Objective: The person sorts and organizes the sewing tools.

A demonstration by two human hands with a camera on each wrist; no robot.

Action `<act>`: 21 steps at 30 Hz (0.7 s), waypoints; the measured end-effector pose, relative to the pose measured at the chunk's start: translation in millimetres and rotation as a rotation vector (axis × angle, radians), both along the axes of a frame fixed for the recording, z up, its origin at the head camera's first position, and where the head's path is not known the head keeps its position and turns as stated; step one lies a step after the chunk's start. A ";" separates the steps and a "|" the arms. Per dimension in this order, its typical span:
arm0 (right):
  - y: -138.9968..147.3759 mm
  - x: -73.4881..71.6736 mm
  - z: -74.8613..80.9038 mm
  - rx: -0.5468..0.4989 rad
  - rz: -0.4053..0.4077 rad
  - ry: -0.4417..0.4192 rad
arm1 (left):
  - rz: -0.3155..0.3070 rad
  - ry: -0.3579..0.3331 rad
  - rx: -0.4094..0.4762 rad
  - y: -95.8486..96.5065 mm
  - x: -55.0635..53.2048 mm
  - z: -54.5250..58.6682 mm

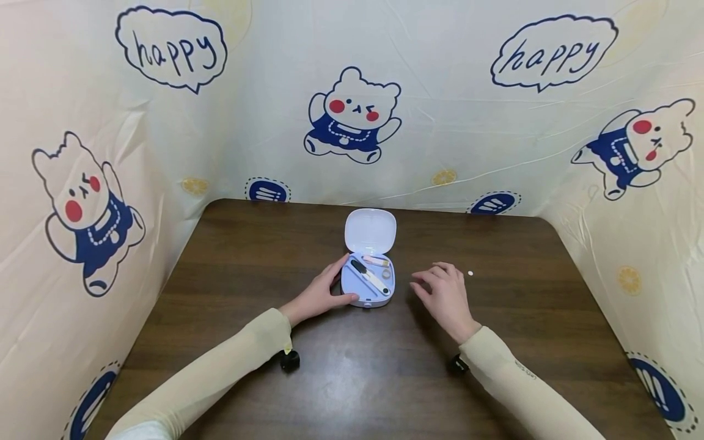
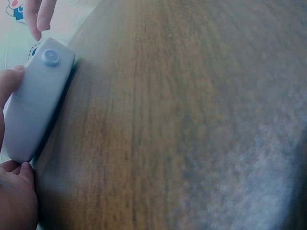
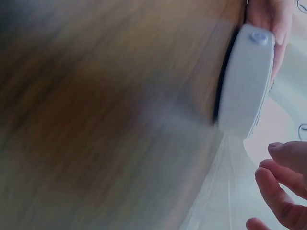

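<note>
A small lilac case point(image 1: 360, 288) stands on the table with its white hinged lid point(image 1: 370, 231) raised at the back. In its tray lie a slim black-and-white tool point(image 1: 371, 278), a small pinkish piece point(image 1: 376, 261) and a round ring-like piece point(image 1: 386, 274). My left hand point(image 1: 321, 293) holds the case by its left side, thumb at the front corner and fingers toward the back. Just right of the case my right hand point(image 1: 442, 293) hovers with loosely bent fingers. In the right wrist view, no object shows between those fingertips point(image 3: 276, 179).
A tiny white disc point(image 1: 470, 273) lies on the dark wooden table point(image 1: 247, 244), right of my right hand. Printed cloth point(image 1: 440, 122) hangs along the table's back and both sides. Dark wrist cameras point(image 1: 289, 360) sit under both sleeves.
</note>
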State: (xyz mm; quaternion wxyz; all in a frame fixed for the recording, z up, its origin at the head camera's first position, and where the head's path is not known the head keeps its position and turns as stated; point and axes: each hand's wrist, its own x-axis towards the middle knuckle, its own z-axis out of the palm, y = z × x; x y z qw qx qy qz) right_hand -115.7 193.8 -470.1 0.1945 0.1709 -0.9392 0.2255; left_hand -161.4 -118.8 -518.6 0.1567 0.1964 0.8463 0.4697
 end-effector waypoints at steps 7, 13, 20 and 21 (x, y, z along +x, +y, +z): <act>23.6 -4.8 -2.9 0.009 -0.024 0.018 | 0.000 0.001 -0.007 0.0 -0.3 -0.8; 45.6 -12.2 -10.2 0.051 -0.068 0.016 | 0.002 0.003 -0.007 -0.2 -0.6 -1.7; 68.2 -19.0 -16.0 0.083 -0.124 -0.039 | 0.001 0.003 -0.001 -0.1 -0.7 -1.9; 71.1 -19.8 -16.4 0.083 -0.131 -0.046 | 0.001 0.003 -0.001 -0.1 -0.7 -1.9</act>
